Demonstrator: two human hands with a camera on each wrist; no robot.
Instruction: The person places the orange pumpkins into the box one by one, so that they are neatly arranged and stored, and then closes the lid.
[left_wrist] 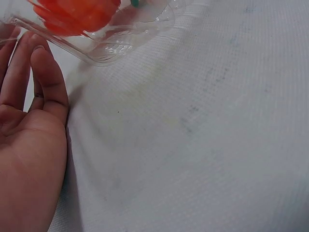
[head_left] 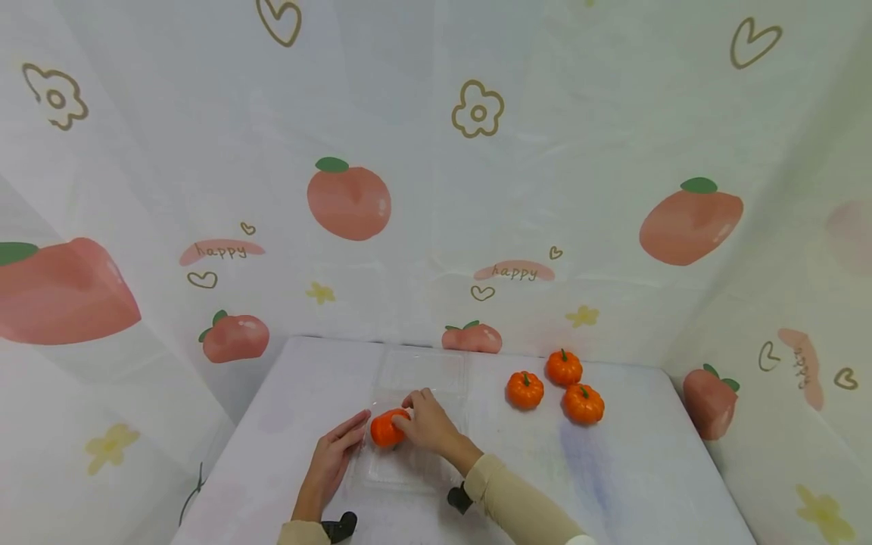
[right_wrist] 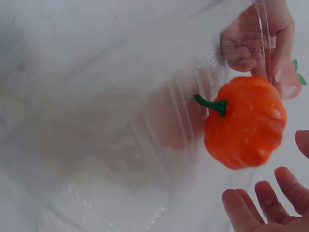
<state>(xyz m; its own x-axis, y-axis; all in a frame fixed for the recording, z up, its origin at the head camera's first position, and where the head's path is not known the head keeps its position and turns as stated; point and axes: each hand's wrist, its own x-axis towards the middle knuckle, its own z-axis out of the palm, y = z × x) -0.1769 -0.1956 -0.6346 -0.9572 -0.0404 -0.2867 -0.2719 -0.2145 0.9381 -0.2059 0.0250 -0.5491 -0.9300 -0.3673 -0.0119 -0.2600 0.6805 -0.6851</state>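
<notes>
white worktop (head_left: pixel 654 454): orange pumpkin (head_left: pixel 385 430), tipped, stem (right_wrist: pixel 211 104) nearward, inside clear tray (head_left: pixel 395 475); left hand (head_left: pixel 330 458) straight-fingered at tray's left side; right hand (head_left: pixel 432 426) spread, closer, right of pumpkin.

Clamshell box (head_left: pixel 402 478) on table (head_left: pixel 654 462), lid (head_left: pixel 424 371) laid back behind base. Mini pumpkin (head_left: pixel 385 430) at base's left side, between left hand (head_left: pixel 332 456) and right hand (head_left: pixel 429 425). Right of box, three more: left pumpkin (head_left: pixel 524 390), rear pumpkin (head_left: pixel 564 369), front-right pumpkin (head_left: pixel 583 405). Cloth backdrop (head_left: pixel 565 136) behind table.
</notes>
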